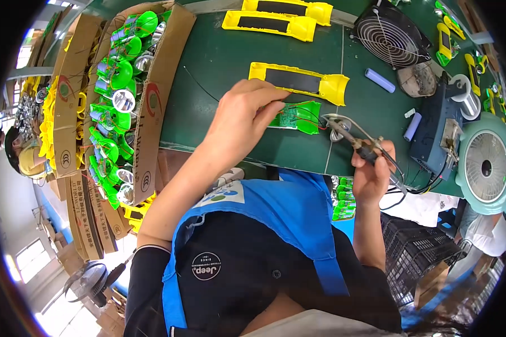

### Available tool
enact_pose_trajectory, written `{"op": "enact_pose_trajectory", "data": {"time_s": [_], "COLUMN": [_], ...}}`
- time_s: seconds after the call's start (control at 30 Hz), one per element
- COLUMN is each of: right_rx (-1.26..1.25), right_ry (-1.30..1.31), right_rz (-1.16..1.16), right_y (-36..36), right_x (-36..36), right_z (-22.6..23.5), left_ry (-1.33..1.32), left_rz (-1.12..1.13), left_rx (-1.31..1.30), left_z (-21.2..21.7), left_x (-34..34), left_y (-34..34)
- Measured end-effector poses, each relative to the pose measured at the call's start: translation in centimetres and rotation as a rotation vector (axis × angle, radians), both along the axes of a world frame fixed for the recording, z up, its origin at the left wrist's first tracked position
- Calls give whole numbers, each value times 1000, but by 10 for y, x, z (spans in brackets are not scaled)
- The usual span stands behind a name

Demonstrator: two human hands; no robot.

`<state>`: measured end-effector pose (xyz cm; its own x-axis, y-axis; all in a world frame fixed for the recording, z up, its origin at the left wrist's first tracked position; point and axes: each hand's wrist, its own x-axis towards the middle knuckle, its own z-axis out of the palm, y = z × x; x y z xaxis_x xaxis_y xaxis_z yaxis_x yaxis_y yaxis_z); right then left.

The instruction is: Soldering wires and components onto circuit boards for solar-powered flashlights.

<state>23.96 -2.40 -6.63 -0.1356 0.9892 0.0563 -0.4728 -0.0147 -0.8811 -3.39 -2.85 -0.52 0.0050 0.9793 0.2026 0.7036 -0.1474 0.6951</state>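
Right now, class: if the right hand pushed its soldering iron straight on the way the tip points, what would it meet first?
Most likely the green part with wires pinned by the left hand. The right hand aims the soldering iron up-left at it; a small round metal piece near the tip may come first, since depth is unclear.

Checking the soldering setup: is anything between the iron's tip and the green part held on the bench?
Nothing visible. The soldering iron in the right hand points at the green part, which the left hand pins; only its thin wires lie between.
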Motion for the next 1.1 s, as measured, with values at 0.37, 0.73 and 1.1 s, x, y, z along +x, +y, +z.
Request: {"op": "enact_pose_trajectory", "data": {"time_s": [0.37,0.73,1.1], "right_rx": [43,91,99], "right_ry": [-390,-448,-523], "right_rz": [51,105,129], "right_y": [6,6,7], "right_x": [-18,-19,-21], "right_z": [17,23,24], "left_ry": [-619,153,172], "left_rz": [78,-86,-88], "left_rx": [-166,94,5], "left_z": [-19,-12,-3], "left_x": [1,8,11], "left_y": [5,-13,-6]}}
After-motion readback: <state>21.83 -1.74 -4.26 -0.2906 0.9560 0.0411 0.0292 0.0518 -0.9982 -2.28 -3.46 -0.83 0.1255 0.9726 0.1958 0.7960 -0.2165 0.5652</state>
